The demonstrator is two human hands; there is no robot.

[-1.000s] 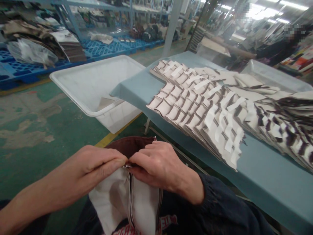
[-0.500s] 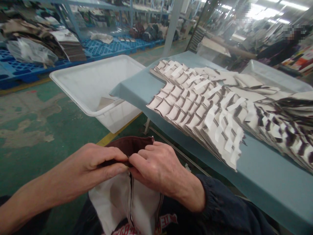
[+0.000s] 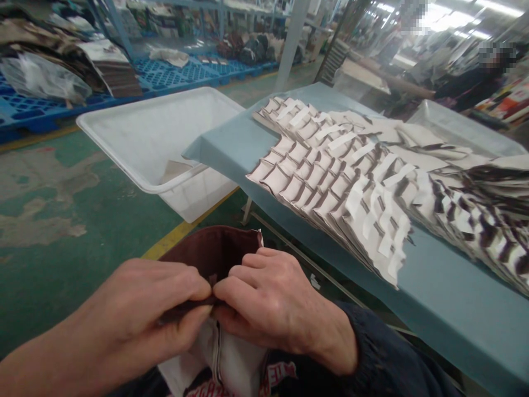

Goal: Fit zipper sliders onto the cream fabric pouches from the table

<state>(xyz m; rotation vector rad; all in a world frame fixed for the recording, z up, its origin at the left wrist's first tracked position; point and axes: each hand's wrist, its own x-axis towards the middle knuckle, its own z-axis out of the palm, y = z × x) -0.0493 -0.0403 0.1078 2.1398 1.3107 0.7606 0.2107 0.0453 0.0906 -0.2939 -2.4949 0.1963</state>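
Note:
Between my hands is a sewn fabric piece (image 3: 237, 353), pale on one face and dark maroon on the other, with a dark-edged seam down its front. Its maroon inside shows as an open, curved mouth beyond my fingers. My left hand (image 3: 161, 309) pinches the near edge between thumb and fingers. Right beside it, my right hand (image 3: 268, 300) is closed on the same edge, fingers curled and fingertips hidden. The two hands nearly touch at the seam. The lower part of the piece hangs in front of my dark clothing with red lettering.
A blue-grey covered table (image 3: 450, 309) stands to the right, bearing overlapping stacks of pale fabric pieces (image 3: 330, 171). Beyond my hands is a white plastic bin (image 3: 111, 138) with a flat piece inside. Blue pallets (image 3: 165, 77) hold goods at the back. A person (image 3: 475, 77) is at the far right.
Both hands have come slightly lower and nearer, still gripping the edge. The left hand has turned a little, and more of the maroon inside shows, its mouth wider.

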